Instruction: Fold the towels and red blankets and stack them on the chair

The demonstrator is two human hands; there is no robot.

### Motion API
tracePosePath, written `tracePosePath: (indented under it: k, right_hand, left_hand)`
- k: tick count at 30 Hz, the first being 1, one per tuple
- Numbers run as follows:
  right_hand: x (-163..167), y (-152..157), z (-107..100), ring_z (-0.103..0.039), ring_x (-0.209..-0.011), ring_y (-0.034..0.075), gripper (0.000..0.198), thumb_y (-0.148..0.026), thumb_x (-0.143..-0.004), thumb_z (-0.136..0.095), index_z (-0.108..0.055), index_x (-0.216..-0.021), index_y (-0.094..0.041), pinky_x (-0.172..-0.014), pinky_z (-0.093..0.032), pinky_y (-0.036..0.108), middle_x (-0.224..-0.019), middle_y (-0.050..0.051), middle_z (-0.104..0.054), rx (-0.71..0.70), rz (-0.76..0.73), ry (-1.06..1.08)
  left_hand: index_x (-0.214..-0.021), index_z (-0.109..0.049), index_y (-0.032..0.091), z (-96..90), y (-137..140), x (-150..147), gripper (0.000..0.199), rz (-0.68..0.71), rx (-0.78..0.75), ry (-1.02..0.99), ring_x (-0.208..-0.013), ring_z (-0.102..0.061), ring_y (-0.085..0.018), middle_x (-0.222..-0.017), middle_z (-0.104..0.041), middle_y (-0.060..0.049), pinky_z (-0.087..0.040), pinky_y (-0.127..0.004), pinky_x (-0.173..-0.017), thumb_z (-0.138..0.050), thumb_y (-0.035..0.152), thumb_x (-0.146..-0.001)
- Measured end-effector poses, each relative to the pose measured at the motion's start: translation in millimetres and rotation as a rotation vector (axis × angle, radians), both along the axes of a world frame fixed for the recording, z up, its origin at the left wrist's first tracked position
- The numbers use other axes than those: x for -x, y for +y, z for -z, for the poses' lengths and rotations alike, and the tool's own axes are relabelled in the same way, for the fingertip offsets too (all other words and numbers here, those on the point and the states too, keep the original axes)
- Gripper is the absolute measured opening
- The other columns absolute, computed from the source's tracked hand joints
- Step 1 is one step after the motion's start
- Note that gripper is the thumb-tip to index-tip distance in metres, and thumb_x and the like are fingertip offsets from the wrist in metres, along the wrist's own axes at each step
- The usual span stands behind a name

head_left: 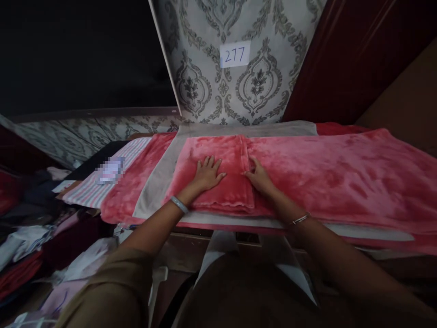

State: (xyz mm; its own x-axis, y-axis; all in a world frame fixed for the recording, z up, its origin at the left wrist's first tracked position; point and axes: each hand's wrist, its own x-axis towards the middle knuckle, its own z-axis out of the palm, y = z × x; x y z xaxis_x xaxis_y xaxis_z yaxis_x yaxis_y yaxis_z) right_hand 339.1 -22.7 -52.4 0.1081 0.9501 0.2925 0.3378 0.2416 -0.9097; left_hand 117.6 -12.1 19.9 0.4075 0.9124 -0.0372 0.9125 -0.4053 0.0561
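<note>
A plush red blanket (211,187), folded into a thick rectangle, lies on top of a longer spread of pink-red plush (334,173). My left hand (206,175) rests flat on the folded part, its fingers spread. At the fold's right edge is my right hand (260,178), with thumb and forefinger apart; the thumb touches the edge, and its other fingers are partly hidden. Grey cloth (153,193) shows under and around the folded part.
A striped cloth (136,152) with a blurred item on it lies left. A dark screen (85,54) stands behind. Patterned wallpaper bears a paper marked 277 (235,54). Piled clothes (82,259) sit lower left. A dark red panel (341,59) rises at right.
</note>
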Motion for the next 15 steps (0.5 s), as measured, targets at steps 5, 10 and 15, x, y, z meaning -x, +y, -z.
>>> tracePosePath:
  k: [5,10,15]
  right_hand:
    - [4,-20,10,-0.054,-0.131,0.029,0.093,-0.024,-0.068,-0.072,-0.037,-0.154,-0.020,-0.114,-0.043,0.048,-0.145,0.012,-0.055,-0.037,0.030,-0.040]
    - [4,-36,13,-0.056,-0.129,0.028,0.080,-0.015,-0.066,-0.064,-0.050,-0.145,-0.017,-0.112,-0.045,0.048,-0.138,0.012,-0.060,-0.060,0.073,-0.045]
    - [5,-47,0,-0.063,-0.114,0.024,0.075,-0.012,-0.067,-0.065,-0.054,-0.141,-0.015,-0.101,-0.051,0.040,-0.125,0.011,-0.066,0.079,0.135,0.025]
  left_hand:
    - [-0.161,-0.026,0.020,-2.5,-25,-9,0.070,-0.002,-0.022,-0.013,-0.157,-0.015,-0.034,-0.169,-0.021,-0.013,-0.014,-0.059,-0.125,-0.036,0.054,-0.101]
    - [-0.160,-0.030,0.024,4.4,-57,-27,0.067,0.117,-0.046,-0.027,-0.157,-0.014,-0.034,-0.170,-0.020,-0.011,-0.013,-0.061,-0.125,-0.036,0.055,-0.101]
    - [-0.159,-0.033,0.025,9.2,-70,-31,0.070,0.101,-0.008,-0.070,-0.156,-0.013,-0.039,-0.170,-0.018,-0.011,-0.013,-0.066,-0.123,-0.040,0.060,-0.099]
